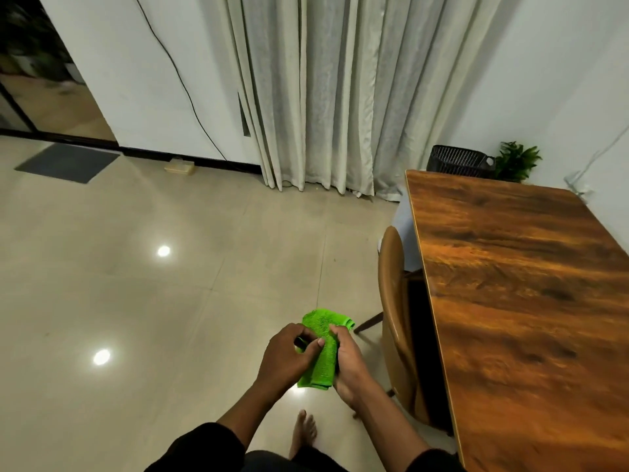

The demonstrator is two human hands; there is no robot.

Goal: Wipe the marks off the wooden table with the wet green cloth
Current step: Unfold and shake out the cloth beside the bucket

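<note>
A bright green cloth [323, 349] is held folded in front of me, above the tiled floor, between both hands. My left hand [289, 357] pinches its left side with thumb and fingers. My right hand [349, 366] grips its right edge from the side. The wooden table [524, 301] stands to my right, its top dark brown with a strong grain. Both hands and the cloth are left of the table, apart from it. I cannot make out marks on the tabletop among the grain.
A tan chair [396, 321] is tucked against the table's left edge, between my hands and the table. A black basket [457, 161] and a green plant [515, 161] sit behind the table. Curtains [323, 97] hang ahead. My bare foot [303, 432] is on glossy tiles.
</note>
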